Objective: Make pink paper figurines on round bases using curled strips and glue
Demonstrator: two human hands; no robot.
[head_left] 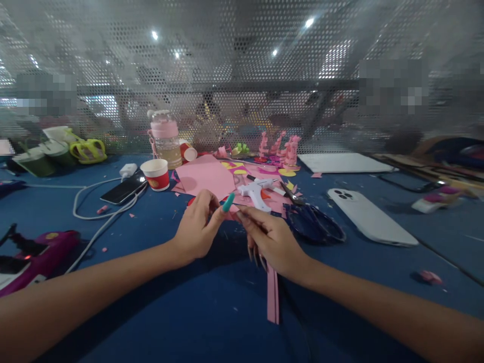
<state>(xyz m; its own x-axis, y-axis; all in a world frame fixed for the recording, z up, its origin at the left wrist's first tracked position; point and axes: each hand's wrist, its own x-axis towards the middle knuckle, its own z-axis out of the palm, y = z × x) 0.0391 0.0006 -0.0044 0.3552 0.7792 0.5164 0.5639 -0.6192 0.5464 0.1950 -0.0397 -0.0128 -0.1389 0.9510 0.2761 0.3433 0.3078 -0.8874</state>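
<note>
Above the blue table, my left hand [200, 222], with a long green thumbnail, pinches a small piece of pink paper [232, 210]. Fingers of my right hand [278, 239] close on the same piece from the other side. From under my right hand, long pink paper strips [273, 297] stretch toward me; whether they join the pinched piece is hidden. Just beyond my hands, a white hot glue gun [257, 193] lies on pink paper scraps. A pair of scissors with dark blue handles [313, 222] is right of my right hand.
Pink sheets [206, 176] and small pink paper figures [290, 151] occupy the back middle. At left are a paper cup [156, 175], a water bottle [165, 138], a black phone [123, 189] and a white cable [102, 232]. A white phone [372, 217] lies at right, before a perforated metal screen [242, 75].
</note>
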